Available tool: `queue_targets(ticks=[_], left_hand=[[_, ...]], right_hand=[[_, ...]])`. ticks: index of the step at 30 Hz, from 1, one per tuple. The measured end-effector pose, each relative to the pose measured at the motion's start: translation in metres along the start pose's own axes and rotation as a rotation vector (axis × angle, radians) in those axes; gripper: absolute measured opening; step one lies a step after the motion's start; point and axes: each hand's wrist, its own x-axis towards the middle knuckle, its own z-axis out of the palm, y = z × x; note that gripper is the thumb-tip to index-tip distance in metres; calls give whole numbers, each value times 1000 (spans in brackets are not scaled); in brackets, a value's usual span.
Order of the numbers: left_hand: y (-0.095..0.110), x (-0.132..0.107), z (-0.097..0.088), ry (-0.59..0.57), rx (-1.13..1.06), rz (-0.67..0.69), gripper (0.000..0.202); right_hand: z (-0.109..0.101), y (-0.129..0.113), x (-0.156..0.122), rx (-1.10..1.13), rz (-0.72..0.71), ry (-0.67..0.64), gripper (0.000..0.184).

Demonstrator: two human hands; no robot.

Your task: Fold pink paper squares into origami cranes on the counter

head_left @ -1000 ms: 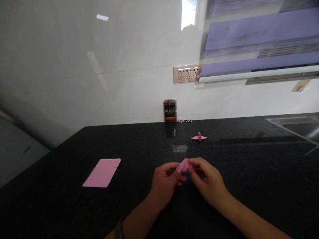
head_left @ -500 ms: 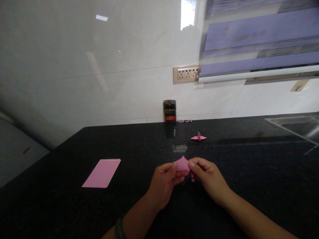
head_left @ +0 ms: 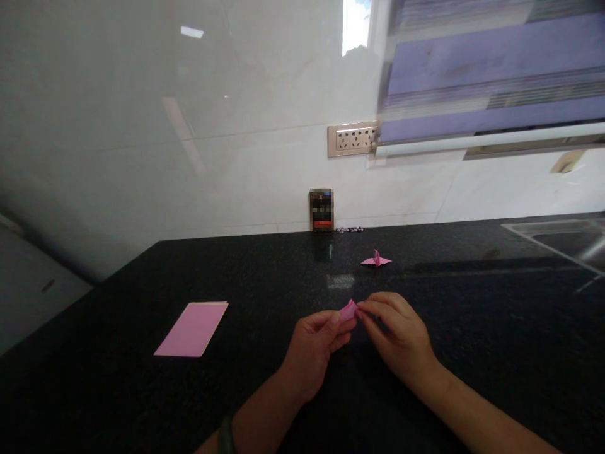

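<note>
A small folded piece of pink paper (head_left: 348, 312) is held above the dark counter, between my two hands. My left hand (head_left: 312, 347) pinches its left side, thumb on top and fingers beneath. At its right end, the thumb and fingertips of my right hand (head_left: 401, 328) are closed on the edge. Part of the paper is hidden by my fingers. Beyond my hands a finished pink paper crane (head_left: 377, 259) stands on the counter, its wings spread.
A stack of pink paper sheets (head_left: 193, 329) lies to the left on the black counter (head_left: 118, 391). Against the wall stands a phone-like device (head_left: 322, 210), with a beaded strand (head_left: 349, 229) beside it. A sink (head_left: 576, 243) is set in at the far right.
The folded paper has turned and now shows a narrower shape. My right hand has shifted its grip and risen slightly; my left hand stays nearly in place.
</note>
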Motion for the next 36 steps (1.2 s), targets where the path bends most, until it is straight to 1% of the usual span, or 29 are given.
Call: queue_targets(ticks=[3,9,15,19,28,31,33,36], left_hand=[[2,-1,1,3,57,3,29],[0,0,-1,9,73,37,28],[-2,2,-3,-7,122,75,25],[-3,3,-5,-19,167,121,24],[-8,8,-8,32,171,183,24],[-9,9,-9,57,184,200,24],[-9,9,-9,59,188,197,23],[-7,9,-8,57,193,192,23]], right_hand=[[-2,-2,0,9,-32,-21,18],[-4,-7,0,28,-55,-67,17],[-2,-9,1,37,23,-48,14],[-3,-10,1,44,24,-58,13],[-2,-9,2,59,55,-78,10],[-2,-8,1,49,4,-90,11],[-3,-7,1,21,-39,-119,14],[-4,-6,0,-27,-68,-149,16]])
